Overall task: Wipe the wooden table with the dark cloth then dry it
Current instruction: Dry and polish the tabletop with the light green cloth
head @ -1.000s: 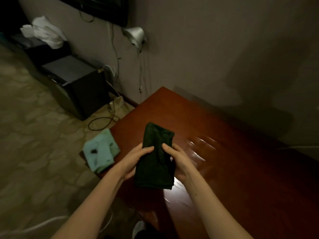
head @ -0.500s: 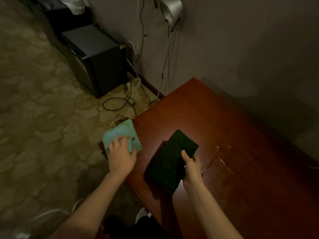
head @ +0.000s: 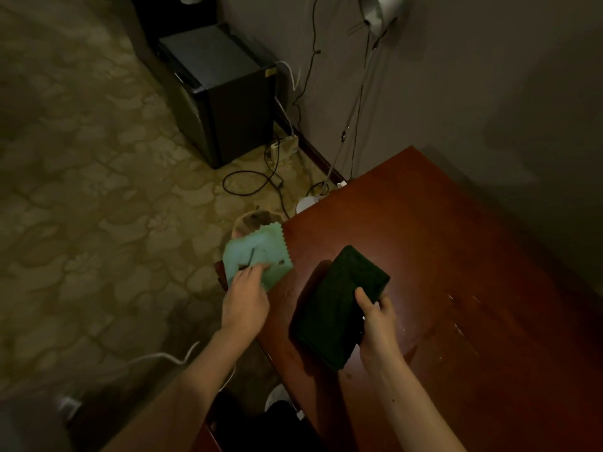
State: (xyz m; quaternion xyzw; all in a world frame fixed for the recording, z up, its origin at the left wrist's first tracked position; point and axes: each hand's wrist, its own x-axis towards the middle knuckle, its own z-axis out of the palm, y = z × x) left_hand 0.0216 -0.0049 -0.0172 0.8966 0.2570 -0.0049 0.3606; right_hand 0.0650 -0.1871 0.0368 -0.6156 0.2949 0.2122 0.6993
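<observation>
lamp head (head: pixel 378 8) cropped, left fingertips (head: pixel 257 270) blurred

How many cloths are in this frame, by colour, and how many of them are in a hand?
Dark green cloth: 1, held by the right hand over the wooden table
Light green cloth: 1, at the table's left edge, under the left hand
Total: 2 cloths, each with a hand on it

No readable text, labels, brands or numbers anywhere in view. The black cabinet (head: pixel 225 93) by the wall has a small yellowish sticker (head: pixel 270 72) near its top corner, too small and dim to read. The light green cloth (head: pixel 257 256) shows dark marks, but those are not letters.
</observation>
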